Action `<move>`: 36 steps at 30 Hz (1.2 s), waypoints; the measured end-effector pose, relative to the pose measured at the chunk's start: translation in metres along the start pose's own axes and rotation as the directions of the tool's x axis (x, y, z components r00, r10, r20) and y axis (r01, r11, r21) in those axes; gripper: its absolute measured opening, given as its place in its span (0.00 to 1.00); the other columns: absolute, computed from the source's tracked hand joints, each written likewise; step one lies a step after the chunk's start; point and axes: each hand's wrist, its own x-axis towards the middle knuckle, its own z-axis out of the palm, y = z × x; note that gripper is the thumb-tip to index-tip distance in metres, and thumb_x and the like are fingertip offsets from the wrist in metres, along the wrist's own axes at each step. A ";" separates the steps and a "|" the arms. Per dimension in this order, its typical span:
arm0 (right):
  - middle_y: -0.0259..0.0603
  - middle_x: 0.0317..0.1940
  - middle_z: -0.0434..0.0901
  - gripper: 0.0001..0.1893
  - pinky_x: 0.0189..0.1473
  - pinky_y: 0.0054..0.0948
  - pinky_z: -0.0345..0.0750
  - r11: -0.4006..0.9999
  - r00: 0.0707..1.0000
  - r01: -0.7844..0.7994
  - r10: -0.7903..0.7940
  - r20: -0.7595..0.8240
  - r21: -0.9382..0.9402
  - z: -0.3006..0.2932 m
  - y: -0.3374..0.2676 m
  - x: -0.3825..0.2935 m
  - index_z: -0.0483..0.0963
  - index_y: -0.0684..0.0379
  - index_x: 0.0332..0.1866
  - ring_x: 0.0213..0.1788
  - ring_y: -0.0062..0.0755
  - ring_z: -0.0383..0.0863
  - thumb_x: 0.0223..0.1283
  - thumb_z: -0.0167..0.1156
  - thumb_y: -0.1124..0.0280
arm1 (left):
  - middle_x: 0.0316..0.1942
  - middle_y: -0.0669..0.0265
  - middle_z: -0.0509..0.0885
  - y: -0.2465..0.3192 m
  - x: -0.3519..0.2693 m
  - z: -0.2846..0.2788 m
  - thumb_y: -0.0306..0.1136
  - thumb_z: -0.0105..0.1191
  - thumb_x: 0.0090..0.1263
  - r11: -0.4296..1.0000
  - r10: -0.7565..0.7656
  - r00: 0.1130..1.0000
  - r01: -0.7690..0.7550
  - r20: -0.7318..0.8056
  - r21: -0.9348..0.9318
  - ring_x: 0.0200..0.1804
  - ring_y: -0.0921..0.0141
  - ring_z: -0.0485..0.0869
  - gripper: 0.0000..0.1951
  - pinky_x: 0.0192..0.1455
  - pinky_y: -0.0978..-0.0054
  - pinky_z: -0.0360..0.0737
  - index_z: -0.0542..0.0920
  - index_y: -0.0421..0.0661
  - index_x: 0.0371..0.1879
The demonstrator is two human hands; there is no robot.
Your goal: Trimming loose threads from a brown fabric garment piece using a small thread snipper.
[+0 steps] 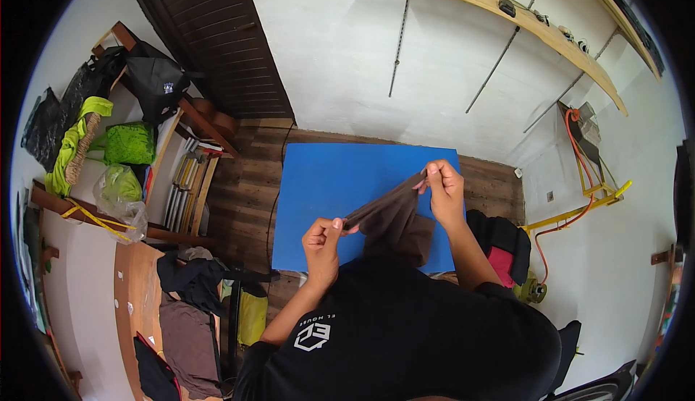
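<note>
A dark brown cloth garment [393, 213] is stretched by its upper edge between my two hands above a blue tabletop [326, 184]. My left hand [321, 246] pinches the lower left corner of that edge between thumb and fingers. Higher and to the right, my right hand [446, 192] grips the other end the same way. The rest of the fabric hangs in folds towards my body, and its lowest part is hidden behind my black shirt.
To the left stand a shelf with a green bag [130, 143] and upright books [182, 192], and a wooden surface with dark clothes and a brown cloth [187, 341]. Black and red fabric [499, 254] lies right of the table. An orange hose [583, 156] hangs along the right wall.
</note>
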 end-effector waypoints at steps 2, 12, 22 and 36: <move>0.31 0.33 0.81 0.15 0.35 0.24 0.78 0.991 0.995 0.099 -0.098 -0.014 0.089 0.001 0.002 0.001 0.78 0.63 0.41 0.32 0.16 0.77 0.83 0.60 0.60 | 0.35 0.68 0.89 0.004 -0.002 0.003 0.25 0.63 0.80 1.000 0.003 1.000 -0.003 -0.005 0.026 0.38 0.81 0.84 0.02 0.47 0.80 0.79 0.84 0.41 0.43; 0.33 0.36 0.84 0.05 0.36 0.23 0.81 0.967 0.998 -0.059 0.061 0.003 0.248 0.006 -0.002 0.009 0.79 0.60 0.45 0.34 0.17 0.80 0.72 0.67 0.80 | 0.42 0.72 0.87 0.004 -0.002 0.007 0.17 0.65 0.74 0.997 -0.042 0.999 0.042 -0.003 0.058 0.40 0.85 0.82 0.12 0.49 0.87 0.78 0.86 0.39 0.54; 0.35 0.45 0.88 0.10 0.43 0.28 0.82 0.520 0.848 -0.360 0.528 0.039 0.775 0.030 -0.005 -0.007 0.77 0.53 0.50 0.42 0.25 0.85 0.73 0.69 0.64 | 0.46 0.72 0.86 0.000 -0.001 0.004 0.17 0.65 0.75 0.995 -0.090 0.995 0.088 0.041 0.048 0.39 0.85 0.82 0.19 0.48 0.87 0.76 0.84 0.37 0.63; 0.32 0.42 0.86 0.25 0.46 0.30 0.76 0.144 0.602 -0.646 0.700 0.384 0.749 0.065 0.000 -0.046 0.78 0.50 0.43 0.43 0.30 0.81 0.73 0.60 0.35 | 0.47 0.67 0.88 -0.007 -0.003 0.006 0.22 0.66 0.77 0.991 -0.045 0.999 0.042 0.020 0.130 0.42 0.82 0.85 0.18 0.49 0.85 0.77 0.83 0.36 0.64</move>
